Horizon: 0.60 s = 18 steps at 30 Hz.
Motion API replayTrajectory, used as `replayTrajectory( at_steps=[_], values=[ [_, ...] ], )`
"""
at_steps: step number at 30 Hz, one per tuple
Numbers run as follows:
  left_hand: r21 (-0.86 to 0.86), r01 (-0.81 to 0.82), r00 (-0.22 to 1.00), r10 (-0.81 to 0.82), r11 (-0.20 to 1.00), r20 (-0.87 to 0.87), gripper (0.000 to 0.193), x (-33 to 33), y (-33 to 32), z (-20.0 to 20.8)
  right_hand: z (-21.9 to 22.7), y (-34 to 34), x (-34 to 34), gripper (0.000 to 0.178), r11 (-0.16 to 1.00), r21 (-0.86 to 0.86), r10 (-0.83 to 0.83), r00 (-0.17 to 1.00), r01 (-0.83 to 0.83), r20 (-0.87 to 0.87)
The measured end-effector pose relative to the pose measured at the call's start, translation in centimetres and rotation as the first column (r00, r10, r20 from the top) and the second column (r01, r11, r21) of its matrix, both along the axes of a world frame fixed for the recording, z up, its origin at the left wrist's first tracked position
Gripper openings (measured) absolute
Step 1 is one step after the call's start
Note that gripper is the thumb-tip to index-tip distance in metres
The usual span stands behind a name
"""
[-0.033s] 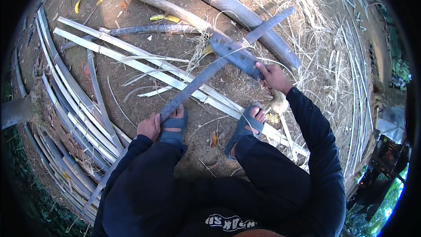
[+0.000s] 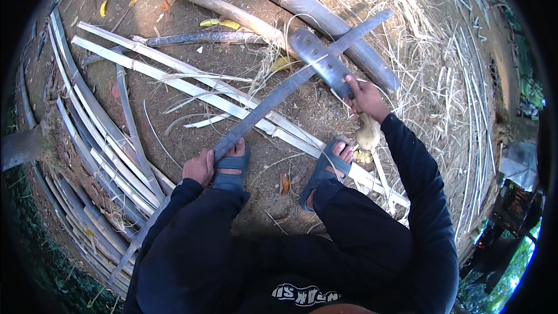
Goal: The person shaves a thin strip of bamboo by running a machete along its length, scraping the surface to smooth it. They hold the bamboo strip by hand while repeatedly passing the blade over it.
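Observation:
I squat on bare earth with both feet in grey-blue sandals (image 2: 231,166). My left hand (image 2: 199,167) grips the near end of a long grey bamboo strip (image 2: 273,96), beside my left foot. The strip slants up and to the right, as far as the thick bamboo poles. My right hand (image 2: 364,96) is closed on the handle of a broad heavy knife (image 2: 321,61). Its blade lies across the strip near the strip's middle.
Pale split bamboo strips (image 2: 192,84) lie across the ground under the grey strip. More strips are stacked in a curve at the left (image 2: 99,139). Thick bamboo poles (image 2: 325,17) lie at the top, with dry shavings (image 2: 430,75) to the right. A tan lump (image 2: 367,134) sits by my right foot.

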<state>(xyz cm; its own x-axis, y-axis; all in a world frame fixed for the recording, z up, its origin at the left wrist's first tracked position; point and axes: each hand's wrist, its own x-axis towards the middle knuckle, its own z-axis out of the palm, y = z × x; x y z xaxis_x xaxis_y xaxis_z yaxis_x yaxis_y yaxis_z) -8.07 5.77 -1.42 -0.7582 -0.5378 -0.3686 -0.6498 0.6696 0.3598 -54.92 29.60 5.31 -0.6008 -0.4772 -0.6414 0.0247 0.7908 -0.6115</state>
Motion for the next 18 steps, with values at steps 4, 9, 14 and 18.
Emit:
replayTrajectory(
  at_steps=[4,9,14,18],
  values=[
    [-0.002,-0.010,0.998,0.011,1.000,0.056,0.041,-1.4,0.0,0.1,-1.0,0.8,-3.3,0.064,0.885,-0.133,-0.452,0.892,0.447,-0.009],
    [0.158,-0.064,0.998,0.059,0.985,0.033,0.049,-1.1,-1.2,-0.1,-1.0,1.2,0.5,0.058,0.989,0.000,-0.149,0.978,0.150,-0.147],
    [0.185,-0.072,0.990,0.048,0.980,0.130,0.061,-1.6,-1.5,0.7,-0.5,0.8,-3.5,0.065,0.939,-0.108,-0.338,0.937,0.328,-0.094],
    [0.203,-0.090,0.992,0.070,0.975,0.101,0.065,-2.4,-1.3,0.5,-4.0,2.6,-1.8,0.063,0.997,0.030,-0.066,0.974,0.074,-0.215]
  ],
)
